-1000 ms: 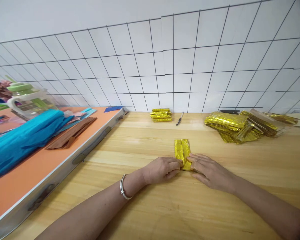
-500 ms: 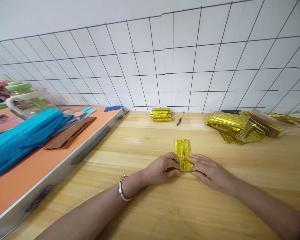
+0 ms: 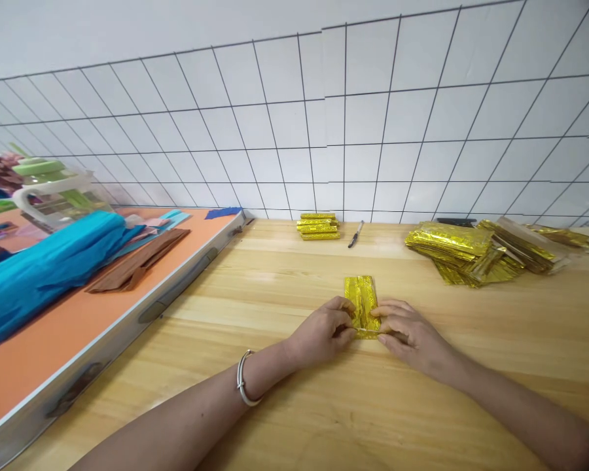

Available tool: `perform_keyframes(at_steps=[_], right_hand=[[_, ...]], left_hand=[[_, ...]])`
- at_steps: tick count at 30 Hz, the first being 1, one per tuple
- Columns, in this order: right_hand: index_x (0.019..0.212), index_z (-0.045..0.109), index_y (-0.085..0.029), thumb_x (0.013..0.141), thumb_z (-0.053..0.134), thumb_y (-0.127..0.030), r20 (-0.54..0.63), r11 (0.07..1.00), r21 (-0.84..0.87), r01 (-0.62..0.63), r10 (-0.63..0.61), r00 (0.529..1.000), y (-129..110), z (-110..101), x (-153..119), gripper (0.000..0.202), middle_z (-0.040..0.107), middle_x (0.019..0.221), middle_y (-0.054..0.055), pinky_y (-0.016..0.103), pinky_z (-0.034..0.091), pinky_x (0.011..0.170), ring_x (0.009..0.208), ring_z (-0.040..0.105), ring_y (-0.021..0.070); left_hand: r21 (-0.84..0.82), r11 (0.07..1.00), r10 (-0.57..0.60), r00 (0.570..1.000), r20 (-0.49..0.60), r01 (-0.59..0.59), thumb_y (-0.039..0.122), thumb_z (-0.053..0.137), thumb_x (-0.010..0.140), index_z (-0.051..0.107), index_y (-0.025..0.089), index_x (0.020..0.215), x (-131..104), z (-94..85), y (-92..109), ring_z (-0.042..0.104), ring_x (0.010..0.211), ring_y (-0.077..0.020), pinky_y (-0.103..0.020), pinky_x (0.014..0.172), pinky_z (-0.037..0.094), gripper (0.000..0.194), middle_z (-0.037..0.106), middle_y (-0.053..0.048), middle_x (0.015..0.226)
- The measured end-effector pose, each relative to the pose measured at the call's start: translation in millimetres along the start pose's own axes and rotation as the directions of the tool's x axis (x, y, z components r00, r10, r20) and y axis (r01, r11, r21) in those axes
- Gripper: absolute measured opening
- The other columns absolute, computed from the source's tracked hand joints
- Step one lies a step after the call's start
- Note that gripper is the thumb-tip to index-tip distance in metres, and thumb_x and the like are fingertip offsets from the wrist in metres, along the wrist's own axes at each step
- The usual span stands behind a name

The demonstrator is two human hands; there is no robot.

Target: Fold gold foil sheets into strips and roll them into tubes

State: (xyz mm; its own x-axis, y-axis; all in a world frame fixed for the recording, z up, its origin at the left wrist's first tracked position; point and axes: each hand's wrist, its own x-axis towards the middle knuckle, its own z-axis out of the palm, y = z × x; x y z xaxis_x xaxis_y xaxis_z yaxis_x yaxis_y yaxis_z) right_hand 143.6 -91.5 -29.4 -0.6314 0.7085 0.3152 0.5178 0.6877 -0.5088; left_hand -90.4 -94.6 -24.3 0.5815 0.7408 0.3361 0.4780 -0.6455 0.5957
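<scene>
A shiny gold foil sheet [image 3: 360, 294] with creases along its length lies flat on the wooden table [image 3: 255, 288], its near edge turned up in a narrow fold. At the left end of that edge, my left hand [image 3: 326, 330] is closed, pinching the foil between thumb and fingers. My right hand [image 3: 407, 330] pinches the right end, thumb below and fingers bent over the foil. The fingertips hide both corners of the fold.
Small rolled gold foil pieces [image 3: 319, 227] and a pen [image 3: 356, 234] lie near the wall. To the right is a heap of gold foil sheets [image 3: 451, 245]. An orange raised board [image 3: 142, 307] at left carries a blue bundle [image 3: 53, 268], brown folded paper [image 3: 140, 261] and a jug [image 3: 53, 193].
The foil's near edge has been lifted and folded up a little. My right fingers have bent from lying flat into a pinch; my left hand stays at its corner.
</scene>
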Motion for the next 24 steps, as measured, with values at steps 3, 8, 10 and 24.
perform_keyframes(at_steps=[3,8,10,24], right_hand=[[0.078,0.062,-0.022,0.081,0.057,-0.023,-0.023,0.999,-0.033,-0.021,0.021,1.0,3.0,1.5,0.6,0.006,0.059,0.103,0.007,0.043,0.042,0.091,0.107,0.048,0.0237],[0.076,0.06,-0.022,0.08,0.057,-0.022,-0.021,0.998,-0.049,-0.044,0.043,0.999,-1.0,-0.4,2.7,0.005,0.058,0.094,0.006,0.041,0.043,0.083,0.097,0.05,0.023],[0.075,0.058,-0.022,0.079,0.057,-0.022,-0.019,0.997,-0.054,-0.052,0.051,0.998,-4.1,-2.0,3.9,0.004,0.058,0.092,0.006,0.04,0.043,0.081,0.094,0.05,0.0228],[0.093,0.053,-0.022,0.078,0.056,-0.019,-0.036,0.993,-0.049,-0.107,0.105,0.994,-2.3,-0.1,4.4,0.016,0.058,0.091,0.005,0.039,0.042,0.079,0.091,0.051,0.0235]], left_hand=[[0.012,1.0,-0.016,1.0,-0.005,0.016,0.01,0.053,0.078,0.057,0.014,0.069,-0.3,1.6,-0.6,0.055,0.093,-0.0158,-0.026,0.083,0.048,0.01,0.056,-0.008,0.098],[-0.017,0.999,-0.043,0.999,-0.015,0.043,0.009,0.053,0.076,0.053,0.015,0.069,0.1,2.3,1.8,0.056,0.087,-0.0145,-0.025,0.078,0.049,0.01,0.055,-0.007,0.097],[-0.027,0.998,-0.06,0.998,-0.022,0.06,0.008,0.054,0.075,0.052,0.015,0.07,0.3,2.0,3.2,0.056,0.085,-0.0141,-0.025,0.077,0.049,0.009,0.054,-0.007,0.097],[0.002,1.0,-0.022,1.0,0.0,0.022,0.004,0.05,0.076,0.051,0.017,0.084,-2.1,0.1,3.6,0.052,0.087,-0.0152,-0.027,0.078,0.047,0.015,0.051,-0.007,0.1]])
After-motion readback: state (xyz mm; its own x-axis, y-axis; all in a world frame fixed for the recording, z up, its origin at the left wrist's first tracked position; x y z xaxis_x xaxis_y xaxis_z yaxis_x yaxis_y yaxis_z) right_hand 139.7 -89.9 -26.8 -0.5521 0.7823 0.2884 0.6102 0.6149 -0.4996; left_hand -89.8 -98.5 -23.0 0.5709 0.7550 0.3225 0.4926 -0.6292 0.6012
